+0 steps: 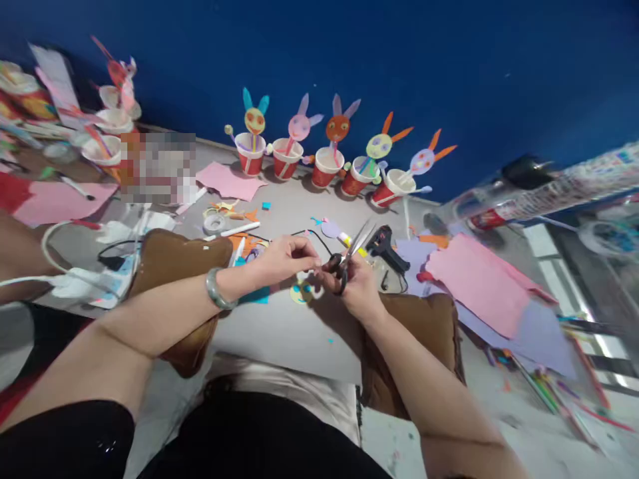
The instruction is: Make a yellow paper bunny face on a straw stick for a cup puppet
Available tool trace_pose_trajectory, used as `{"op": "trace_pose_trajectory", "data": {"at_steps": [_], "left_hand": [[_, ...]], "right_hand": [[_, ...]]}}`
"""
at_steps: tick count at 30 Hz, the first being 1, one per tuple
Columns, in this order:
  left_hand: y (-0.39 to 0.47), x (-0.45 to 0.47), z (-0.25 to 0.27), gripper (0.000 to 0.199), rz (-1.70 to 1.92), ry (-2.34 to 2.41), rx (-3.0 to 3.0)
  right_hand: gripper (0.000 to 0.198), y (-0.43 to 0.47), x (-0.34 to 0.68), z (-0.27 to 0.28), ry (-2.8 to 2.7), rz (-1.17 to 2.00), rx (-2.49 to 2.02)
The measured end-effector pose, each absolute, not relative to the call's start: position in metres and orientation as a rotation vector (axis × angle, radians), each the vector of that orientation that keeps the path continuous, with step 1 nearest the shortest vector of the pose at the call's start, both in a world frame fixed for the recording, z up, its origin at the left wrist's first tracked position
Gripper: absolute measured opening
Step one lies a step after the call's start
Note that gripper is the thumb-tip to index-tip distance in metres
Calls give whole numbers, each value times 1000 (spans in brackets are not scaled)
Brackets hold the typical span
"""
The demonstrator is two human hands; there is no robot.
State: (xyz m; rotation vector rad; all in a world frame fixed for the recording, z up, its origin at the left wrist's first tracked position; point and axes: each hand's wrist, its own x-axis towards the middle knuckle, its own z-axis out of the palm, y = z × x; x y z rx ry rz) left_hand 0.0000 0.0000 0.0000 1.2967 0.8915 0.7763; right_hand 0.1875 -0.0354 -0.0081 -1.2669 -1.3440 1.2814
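My right hand (355, 287) grips black-handled scissors (349, 256), blades open and pointing up to the right. My left hand (287, 258), with a grey bangle on the wrist, pinches something small right beside the scissor handles; what it holds is too small to tell. Under both hands lies a round yellow paper face (301, 293) on the grey floor surface (279, 332).
Several red paper cups with bunny-eared paper faces (329, 159) line the blue wall. A black glue gun (385, 246) lies just right of the scissors. Pink and lilac paper sheets (479, 283) sit at right, tape roll (214, 223) and scraps at left, more cups (107, 133) far left.
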Motion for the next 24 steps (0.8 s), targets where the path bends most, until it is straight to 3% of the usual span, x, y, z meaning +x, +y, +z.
{"op": "trace_pose_trajectory", "data": {"at_steps": [12,19,24], "left_hand": [[4,7,9,12,816,914,1355],[28,34,13,39,839,889,1122],[23,38,16,16,794,930,1141]], "right_hand": [[42,-33,190,-12,-1354,1202,-1254],[52,-16,196,-15,-1179,999,-1235],[55,-7,202,-20,-1226,881,-1226]]}}
